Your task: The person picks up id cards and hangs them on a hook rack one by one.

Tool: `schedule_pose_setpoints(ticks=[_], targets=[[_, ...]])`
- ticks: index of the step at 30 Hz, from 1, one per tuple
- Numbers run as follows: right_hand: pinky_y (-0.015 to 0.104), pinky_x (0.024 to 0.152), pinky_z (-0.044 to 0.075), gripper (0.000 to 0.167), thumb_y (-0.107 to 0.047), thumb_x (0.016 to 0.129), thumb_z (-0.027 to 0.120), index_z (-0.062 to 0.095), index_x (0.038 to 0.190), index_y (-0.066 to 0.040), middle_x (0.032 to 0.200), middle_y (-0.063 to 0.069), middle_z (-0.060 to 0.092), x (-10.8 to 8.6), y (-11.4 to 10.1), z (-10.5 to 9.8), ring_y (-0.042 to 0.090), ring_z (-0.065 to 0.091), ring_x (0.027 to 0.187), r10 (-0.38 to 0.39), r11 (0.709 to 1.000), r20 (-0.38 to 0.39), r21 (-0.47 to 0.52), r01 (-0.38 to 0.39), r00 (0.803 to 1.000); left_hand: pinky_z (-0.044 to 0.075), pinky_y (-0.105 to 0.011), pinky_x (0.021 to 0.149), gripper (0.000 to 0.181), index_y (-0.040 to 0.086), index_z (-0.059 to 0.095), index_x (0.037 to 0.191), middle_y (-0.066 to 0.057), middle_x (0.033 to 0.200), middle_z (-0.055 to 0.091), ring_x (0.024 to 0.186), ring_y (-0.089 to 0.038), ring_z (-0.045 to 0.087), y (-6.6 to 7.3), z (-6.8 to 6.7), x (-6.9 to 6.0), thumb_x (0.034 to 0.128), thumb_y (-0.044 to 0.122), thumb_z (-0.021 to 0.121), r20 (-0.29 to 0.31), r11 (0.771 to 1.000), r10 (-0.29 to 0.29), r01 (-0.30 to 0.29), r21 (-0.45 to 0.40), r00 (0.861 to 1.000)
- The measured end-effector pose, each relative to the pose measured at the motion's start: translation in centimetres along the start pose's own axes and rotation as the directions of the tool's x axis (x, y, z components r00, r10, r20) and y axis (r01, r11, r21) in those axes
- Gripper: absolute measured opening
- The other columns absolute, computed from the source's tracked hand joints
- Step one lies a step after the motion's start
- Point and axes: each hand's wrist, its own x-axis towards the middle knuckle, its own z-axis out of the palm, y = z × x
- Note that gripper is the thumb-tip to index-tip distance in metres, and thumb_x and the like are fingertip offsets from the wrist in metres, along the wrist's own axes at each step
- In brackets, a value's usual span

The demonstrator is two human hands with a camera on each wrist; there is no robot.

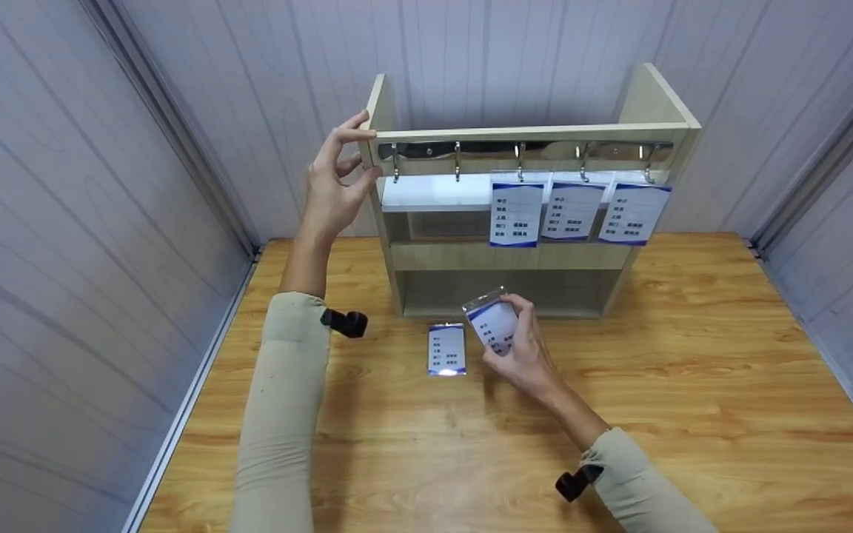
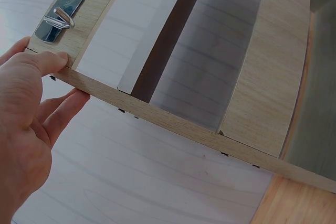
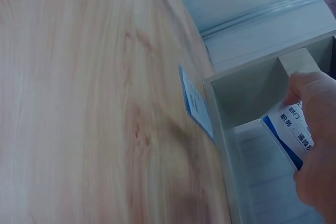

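My left hand (image 1: 336,185) grips the upper left edge of a wooden shelf unit (image 1: 508,257); in the left wrist view its thumb (image 2: 50,61) lies on the front face and other fingers reach behind the side panel. The right hand (image 1: 529,354) pinches a badge card (image 1: 493,322) in a clear sleeve, tilted, in front of the lowest compartment. Beside it a second badge card (image 1: 446,349) lies on the wood-grain surface. Three more badge cards, left (image 1: 515,215), middle (image 1: 573,212) and right (image 1: 634,215), hang from hooks on the metal rail (image 1: 441,150).
The two leftmost hooks, one near the end (image 1: 395,164) and one beside it (image 1: 457,163), carry no card. A white shelf panel (image 1: 434,191) sits behind them. Panelled walls (image 1: 101,259) enclose the wood-grain surface (image 1: 426,459) at the left, back and right.
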Motion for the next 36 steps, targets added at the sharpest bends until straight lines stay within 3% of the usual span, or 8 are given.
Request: schedule_pose_setpoints(ticks=[6,15,24,36], targets=[[0.065,0.110,0.062,0.091,0.010,0.076,0.083,0.035,0.153,-0.001,0.156,0.034,0.049,0.2,-0.7,0.0,0.049,0.059,0.136,-0.053,0.999,-0.016,-0.002,0.053,0.998,0.058,-0.052,0.127,0.040,0.000,0.066,0.137,-0.011,0.175,0.054,0.161,-0.029,0.054,0.1,0.0,0.0,0.0985,-0.012,0.070,-0.003,1.000,-0.004,0.004,-0.007,1.000],[0.065,0.111,0.062,0.090,0.009,0.078,0.085,0.036,0.153,-0.001,0.157,0.033,0.048,1.2,-2.3,-0.5,0.050,0.057,0.141,-0.062,0.998,-0.038,0.014,0.063,0.997,0.058,-0.052,0.127,0.041,0.000,0.066,0.138,-0.012,0.174,0.055,0.160,-0.028,0.055,0.2,0.0,0.0,0.0991,-0.010,0.072,0.001,1.000,0.006,-0.006,0.007,1.000],[0.049,0.100,0.060,0.088,0.006,0.081,0.084,0.035,0.153,-0.003,0.154,0.031,0.050,2.3,-4.0,-0.8,0.043,0.059,0.130,-0.120,0.992,-0.060,0.022,0.121,0.991,0.057,-0.050,0.127,0.041,-0.001,0.066,0.137,-0.011,0.174,0.055,0.162,-0.030,0.054,0.1,0.0,0.1,0.0981,-0.013,0.071,-0.002,1.000,-0.001,0.001,-0.009,1.000],[0.046,0.090,0.064,0.088,0.004,0.083,0.084,0.032,0.154,-0.008,0.152,0.030,0.051,3.7,-6.0,-1.4,0.042,0.062,0.121,-0.140,0.989,-0.061,0.030,0.142,0.988,0.058,-0.047,0.126,0.041,-0.001,0.066,0.138,-0.011,0.174,0.055,0.161,-0.030,0.056,0.4,0.0,-0.1,0.0981,-0.013,0.071,-0.010,1.000,-0.012,0.012,0.002,1.000]])
